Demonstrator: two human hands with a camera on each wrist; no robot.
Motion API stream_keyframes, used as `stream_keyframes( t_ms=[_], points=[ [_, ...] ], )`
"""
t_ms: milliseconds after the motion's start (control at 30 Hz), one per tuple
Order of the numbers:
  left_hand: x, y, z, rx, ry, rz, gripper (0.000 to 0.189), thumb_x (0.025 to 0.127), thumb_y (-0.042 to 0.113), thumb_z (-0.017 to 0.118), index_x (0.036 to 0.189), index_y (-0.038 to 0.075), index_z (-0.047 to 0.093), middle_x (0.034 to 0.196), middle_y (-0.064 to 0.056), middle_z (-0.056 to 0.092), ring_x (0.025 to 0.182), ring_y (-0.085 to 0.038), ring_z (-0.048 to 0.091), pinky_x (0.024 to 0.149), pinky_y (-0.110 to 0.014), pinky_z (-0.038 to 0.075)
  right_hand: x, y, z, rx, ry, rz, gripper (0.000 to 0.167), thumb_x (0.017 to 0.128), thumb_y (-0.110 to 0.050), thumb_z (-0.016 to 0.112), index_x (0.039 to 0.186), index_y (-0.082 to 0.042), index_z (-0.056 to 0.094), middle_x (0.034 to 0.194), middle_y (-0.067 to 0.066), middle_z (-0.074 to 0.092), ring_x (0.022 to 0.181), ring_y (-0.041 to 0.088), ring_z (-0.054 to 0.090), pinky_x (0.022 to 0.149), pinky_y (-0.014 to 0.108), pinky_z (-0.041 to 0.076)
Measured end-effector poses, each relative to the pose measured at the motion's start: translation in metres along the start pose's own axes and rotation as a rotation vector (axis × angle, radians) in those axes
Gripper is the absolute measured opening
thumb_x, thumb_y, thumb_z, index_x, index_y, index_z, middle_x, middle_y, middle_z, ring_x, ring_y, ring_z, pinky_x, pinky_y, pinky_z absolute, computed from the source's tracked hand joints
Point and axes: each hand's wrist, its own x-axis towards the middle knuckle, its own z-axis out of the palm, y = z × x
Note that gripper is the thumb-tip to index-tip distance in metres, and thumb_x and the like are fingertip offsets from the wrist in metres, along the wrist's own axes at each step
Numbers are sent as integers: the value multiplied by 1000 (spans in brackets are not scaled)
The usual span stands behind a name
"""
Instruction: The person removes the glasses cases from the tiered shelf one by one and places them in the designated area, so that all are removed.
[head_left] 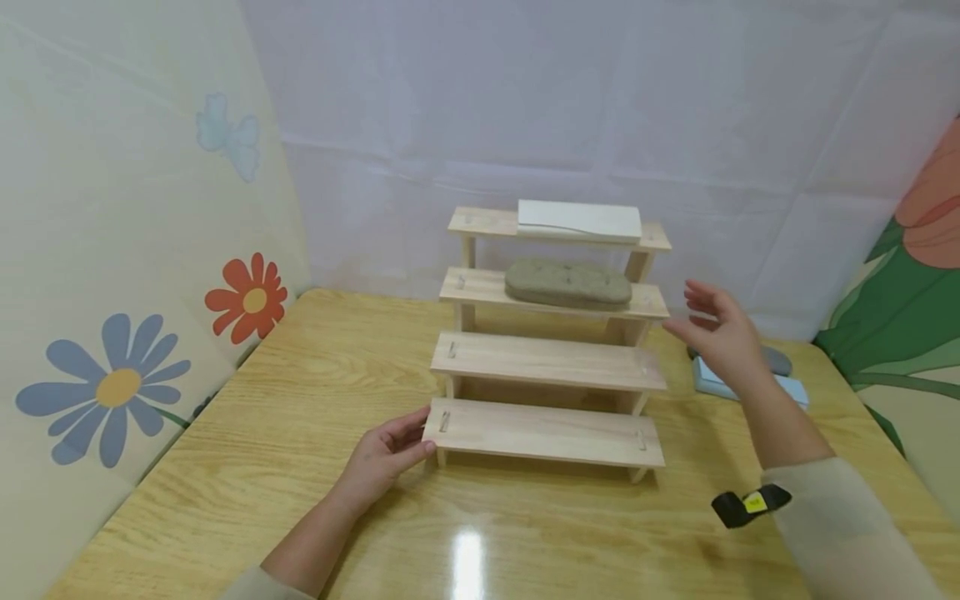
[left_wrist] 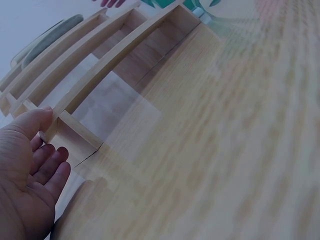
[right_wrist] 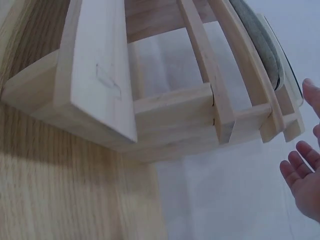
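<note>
"Where was the wooden stand (head_left: 547, 362)?"
"On the table (head_left: 360, 342); the left hand (head_left: 381, 458) pinched its lowest left edge, the right hand (head_left: 722, 337) hung loose-fingered beyond its right edge."
"Writing?"
"The black strap (head_left: 731, 510) bore a yellow label (head_left: 754, 502), unreadably small."

The head camera, farthest off, looks forward and down over the left hand (head_left: 382, 458) and right hand (head_left: 722, 333). Left wrist's looks, low and tilted, past its hand along the rack (head_left: 547, 433); right wrist's, tilted and close, faces the rack's end left of its hand. All three share the rack; left wrist's also catches the right hand beyond it.
</note>
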Motion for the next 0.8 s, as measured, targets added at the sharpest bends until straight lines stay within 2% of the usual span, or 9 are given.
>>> stream_keyframes(
  t_ms=[133,267,433,667,800],
  points=[
    [-1,1,0,3,-3,10,57,90,7,68,140,-8,44,139,-28,52,124,-38,56,94,-15,51,4,-9,5,11,-11,-30,72,92,-30,69,150,-4,35,146,21,43,133,33,41,113,51,37],
    [0,1,0,5,8,-3,57,90,7,68,140,-6,45,140,-27,52,125,-37,56,94,-16,51,9,-16,11,26,-24,-59,69,91,-26,70,148,-2,38,145,22,45,133,35,42,113,52,37],
    [0,1,0,-1,0,6,57,91,7,68,141,-7,44,140,-28,51,125,-39,55,94,-16,51,17,-25,19,23,-82,-58,70,90,-20,72,148,-3,38,148,24,41,135,38,41,114,52,35],
    [-1,0,0,-5,3,3,57,90,6,68,140,-7,45,139,-27,52,121,-27,59,92,-14,51,25,-37,25,-44,-174,-57,77,89,-29,73,152,-7,33,156,20,33,141,40,33,118,52,30],
    [-1,0,1,4,8,-6,57,90,7,69,140,-6,46,138,-27,53,121,-29,59,92,-14,51,31,-41,30,-63,-197,-74,75,90,-27,73,150,-5,35,155,20,35,141,40,34,119,51,29]
  ],
)
